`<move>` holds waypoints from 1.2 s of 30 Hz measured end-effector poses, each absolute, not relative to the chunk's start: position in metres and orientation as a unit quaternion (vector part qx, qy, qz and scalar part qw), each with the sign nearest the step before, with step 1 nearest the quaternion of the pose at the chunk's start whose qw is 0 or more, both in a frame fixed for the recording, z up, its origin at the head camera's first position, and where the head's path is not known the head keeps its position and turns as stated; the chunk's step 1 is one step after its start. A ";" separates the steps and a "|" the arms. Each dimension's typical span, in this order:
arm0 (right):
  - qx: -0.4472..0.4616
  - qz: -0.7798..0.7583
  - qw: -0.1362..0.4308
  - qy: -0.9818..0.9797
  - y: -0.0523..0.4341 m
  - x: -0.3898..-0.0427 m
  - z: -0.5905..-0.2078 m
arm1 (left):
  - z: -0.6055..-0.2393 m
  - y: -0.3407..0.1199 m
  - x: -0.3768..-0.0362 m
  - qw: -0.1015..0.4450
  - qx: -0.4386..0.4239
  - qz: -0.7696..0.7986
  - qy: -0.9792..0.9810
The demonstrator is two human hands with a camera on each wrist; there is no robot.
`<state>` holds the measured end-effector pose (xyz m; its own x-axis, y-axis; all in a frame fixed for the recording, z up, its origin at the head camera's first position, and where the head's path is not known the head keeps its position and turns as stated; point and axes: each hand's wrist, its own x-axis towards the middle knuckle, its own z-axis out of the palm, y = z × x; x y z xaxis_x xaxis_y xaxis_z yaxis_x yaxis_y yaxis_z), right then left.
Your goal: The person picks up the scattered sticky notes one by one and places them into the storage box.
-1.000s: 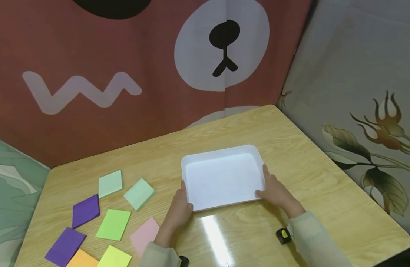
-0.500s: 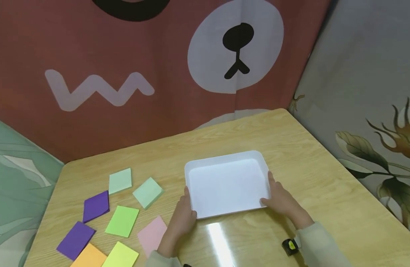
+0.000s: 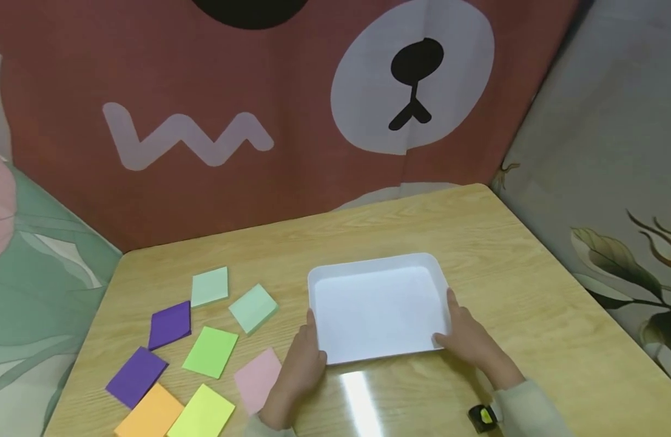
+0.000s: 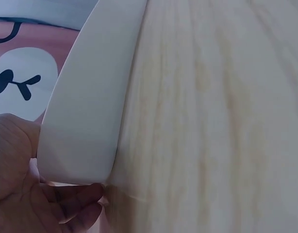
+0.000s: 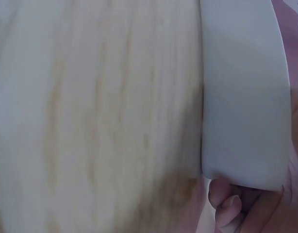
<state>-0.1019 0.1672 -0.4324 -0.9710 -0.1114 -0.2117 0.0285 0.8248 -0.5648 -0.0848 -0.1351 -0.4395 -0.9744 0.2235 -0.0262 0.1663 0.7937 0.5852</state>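
A shallow white tray [image 3: 378, 265] sits flat on the wooden table [image 3: 510, 255], with nothing in it. My left hand [image 3: 305, 364] grips its near left corner, thumb on the rim. My right hand [image 3: 466, 337] grips its near right corner in the same way. In the left wrist view the tray's outer wall [image 4: 86, 111] fills the left side, with my palm [image 4: 13, 165] against its corner. The right wrist view shows the tray's wall [image 5: 243, 97] and my curled fingers [image 5: 226, 206] under its corner.
Several coloured paper pads lie on the table's left part: mint green [image 3: 210, 286], purple [image 3: 170, 325], light green [image 3: 210, 352], pink [image 3: 257, 379], orange [image 3: 148, 416], yellow [image 3: 201, 416]. A bear-face curtain [image 3: 412, 79] hangs behind the table, with a floral cloth [image 3: 614, 182] on the right.
The head view has swung left, so everything sits further right in the frame. Both hands keep their hold on the tray's near corners. The tray itself barely shifts.
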 end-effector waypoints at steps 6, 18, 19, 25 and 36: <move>-0.027 -0.290 0.113 0.950 0.165 -0.099 -0.433 | -0.438 -0.137 -0.082 0.053 0.088 0.310 0.945; -0.054 -0.290 0.108 0.949 0.160 -0.100 -0.437 | -0.438 -0.141 -0.075 0.053 0.071 0.304 0.949; -0.056 -0.289 0.107 0.950 0.160 -0.100 -0.437 | -0.438 -0.142 -0.074 0.055 0.071 0.303 0.949; -0.066 -0.292 0.096 0.949 0.159 -0.101 -0.436 | -0.436 -0.144 -0.073 0.055 0.072 0.294 0.952; -0.067 -0.304 0.109 0.944 0.151 -0.098 -0.438 | -0.436 -0.151 -0.061 0.058 0.053 0.290 0.954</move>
<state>-0.0982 0.1515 -0.4377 -0.9672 -0.1925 -0.1659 -0.0596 0.8063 -0.5885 -0.0614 -0.1507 -0.4356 -0.9877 0.1345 -0.0796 0.0675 0.8265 0.5589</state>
